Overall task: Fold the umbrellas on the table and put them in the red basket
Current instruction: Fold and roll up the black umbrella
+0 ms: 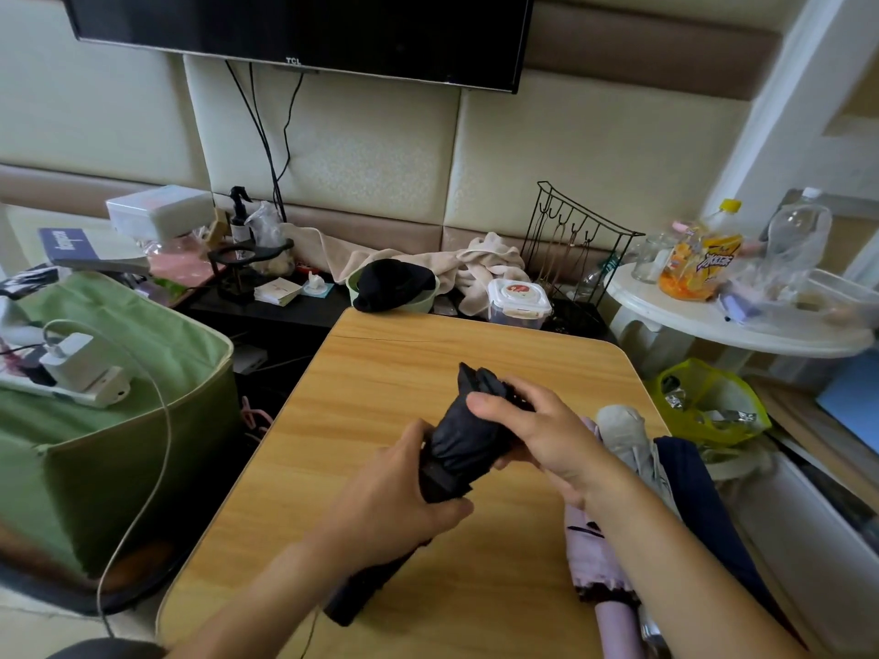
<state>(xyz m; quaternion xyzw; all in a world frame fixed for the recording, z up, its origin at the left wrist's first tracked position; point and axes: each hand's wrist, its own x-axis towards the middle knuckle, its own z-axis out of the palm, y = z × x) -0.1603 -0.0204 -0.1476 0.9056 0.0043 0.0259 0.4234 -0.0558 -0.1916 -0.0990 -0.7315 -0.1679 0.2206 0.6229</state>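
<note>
A black folding umbrella lies slanted over the wooden table, its tip pointing away from me and its handle end near the table's front edge. My left hand grips its lower canopy. My right hand wraps around the upper canopy, with the thumb on top. To the right lie a pink umbrella, a light grey one and a dark navy one, partly hidden under my right forearm. No red basket is in view.
A green fabric box with a white charger and cable stands left of the table. Behind the table are a black hat in a green bowl, a wipes tub and a wire rack. A white side table with bottles and a yellow bag stand to the right.
</note>
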